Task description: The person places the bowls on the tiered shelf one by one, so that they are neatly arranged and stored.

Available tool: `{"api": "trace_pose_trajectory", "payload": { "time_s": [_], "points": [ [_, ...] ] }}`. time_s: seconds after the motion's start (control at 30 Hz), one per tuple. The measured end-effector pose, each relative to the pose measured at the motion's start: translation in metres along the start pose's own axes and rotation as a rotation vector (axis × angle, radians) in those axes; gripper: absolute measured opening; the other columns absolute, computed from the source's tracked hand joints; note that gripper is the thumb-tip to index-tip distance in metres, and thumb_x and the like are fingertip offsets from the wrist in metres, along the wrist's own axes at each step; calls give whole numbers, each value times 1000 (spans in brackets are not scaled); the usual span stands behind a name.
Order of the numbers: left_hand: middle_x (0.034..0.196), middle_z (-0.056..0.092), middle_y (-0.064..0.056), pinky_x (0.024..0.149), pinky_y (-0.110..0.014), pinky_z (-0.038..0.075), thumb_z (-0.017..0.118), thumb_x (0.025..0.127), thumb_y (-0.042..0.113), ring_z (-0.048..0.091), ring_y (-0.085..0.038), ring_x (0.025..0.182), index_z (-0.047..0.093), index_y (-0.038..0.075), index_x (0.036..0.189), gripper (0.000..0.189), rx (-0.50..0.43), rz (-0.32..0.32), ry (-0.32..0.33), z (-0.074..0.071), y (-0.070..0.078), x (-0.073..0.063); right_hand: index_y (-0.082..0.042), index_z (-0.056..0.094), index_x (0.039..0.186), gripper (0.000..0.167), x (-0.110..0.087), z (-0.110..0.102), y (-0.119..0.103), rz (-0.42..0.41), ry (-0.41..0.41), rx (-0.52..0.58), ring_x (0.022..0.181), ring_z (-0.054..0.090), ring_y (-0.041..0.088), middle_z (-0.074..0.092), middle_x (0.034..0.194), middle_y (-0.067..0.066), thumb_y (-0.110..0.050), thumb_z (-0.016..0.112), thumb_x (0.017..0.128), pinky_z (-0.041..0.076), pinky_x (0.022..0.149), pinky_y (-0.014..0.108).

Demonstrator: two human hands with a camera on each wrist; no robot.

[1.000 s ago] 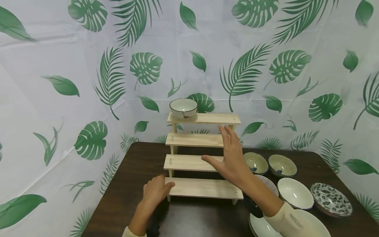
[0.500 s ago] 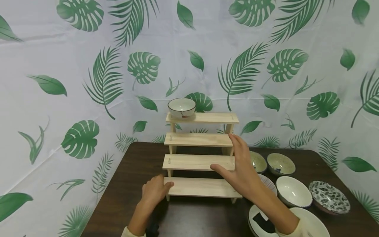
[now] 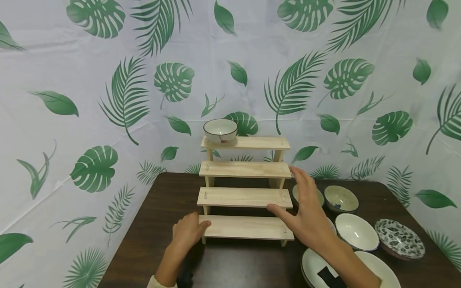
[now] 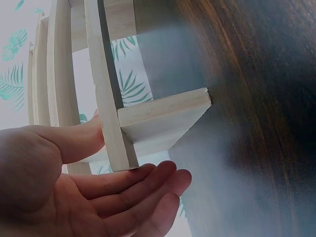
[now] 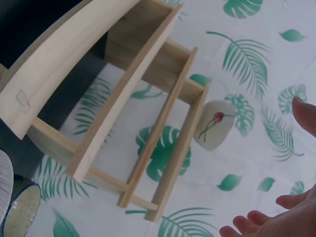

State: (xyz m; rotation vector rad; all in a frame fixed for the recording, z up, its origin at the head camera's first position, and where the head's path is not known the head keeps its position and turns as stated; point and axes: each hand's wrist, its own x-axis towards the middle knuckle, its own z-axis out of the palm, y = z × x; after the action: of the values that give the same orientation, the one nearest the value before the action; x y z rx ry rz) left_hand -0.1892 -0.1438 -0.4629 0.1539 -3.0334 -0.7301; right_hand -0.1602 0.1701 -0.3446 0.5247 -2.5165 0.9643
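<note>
A stepped wooden display stand (image 3: pixel 248 197) with several tiers stands on the dark table. My left hand (image 3: pixel 188 231) grips the left end of its lowest board, the thumb on one face and the fingers at the end in the left wrist view (image 4: pixel 116 133). Off the stand's right side hovers my right hand (image 3: pixel 306 216), fingers spread and holding nothing; in the right wrist view, only part of that hand (image 5: pixel 289 212) shows. A white bowl (image 3: pixel 220 131) with a dark rim and a red flower motif sits at the left of the top tier.
Right of the stand are two speckled green bowls (image 3: pixel 341 199), a white bowl (image 3: pixel 357 233) and a black-and-white patterned bowl (image 3: pixel 399 239). Larger white dishes (image 3: pixel 378 268) lie nearer the front right, partly behind my right forearm. A leaf-print cloth (image 3: pixel 230 60) hangs behind the table.
My right hand has moved right and slightly down, from in front of the stand to beside it. The left hand keeps its place on the lowest board. The head view has shifted slightly.
</note>
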Motion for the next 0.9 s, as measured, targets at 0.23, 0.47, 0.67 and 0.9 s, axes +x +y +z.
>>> {"api": "trace_pose_trajectory", "payload": {
  "time_s": [0.23, 0.47, 0.67, 0.9],
  "points": [
    [103, 74, -23, 70, -58, 53, 72, 93, 39, 71, -45, 89, 70, -5, 108, 47, 0, 8, 3, -2, 0, 1, -24, 13, 166, 107, -8, -6, -3, 7, 3, -12, 151, 24, 43, 20, 167, 18, -38, 84, 87, 31, 107, 74],
    [103, 74, -22, 70, -58, 53, 72, 93, 40, 71, -45, 89, 70, -5, 109, 48, -4, 1, -15, 0, -1, 0, -26, 13, 166, 107, -19, -9, -5, 39, -8, -24, 151, 24, 42, 19, 167, 17, -39, 84, 87, 34, 104, 73],
    [104, 74, -22, 70, -57, 53, 72, 93, 40, 71, -45, 91, 70, -5, 110, 48, -6, -7, -22, 0, -2, 0, -27, 19, 165, 103, -25, -10, -3, 12, 21, -8, 150, 27, 37, 23, 166, 13, -35, 85, 86, 34, 105, 70],
    [104, 74, -22, 71, -57, 53, 72, 94, 40, 71, -45, 91, 70, -5, 110, 48, -8, -1, -22, 0, -1, 1, -24, 23, 164, 100, -33, -12, -3, 54, 17, -22, 149, 26, 40, 24, 165, 15, -37, 85, 86, 32, 104, 74]
  ]
}}
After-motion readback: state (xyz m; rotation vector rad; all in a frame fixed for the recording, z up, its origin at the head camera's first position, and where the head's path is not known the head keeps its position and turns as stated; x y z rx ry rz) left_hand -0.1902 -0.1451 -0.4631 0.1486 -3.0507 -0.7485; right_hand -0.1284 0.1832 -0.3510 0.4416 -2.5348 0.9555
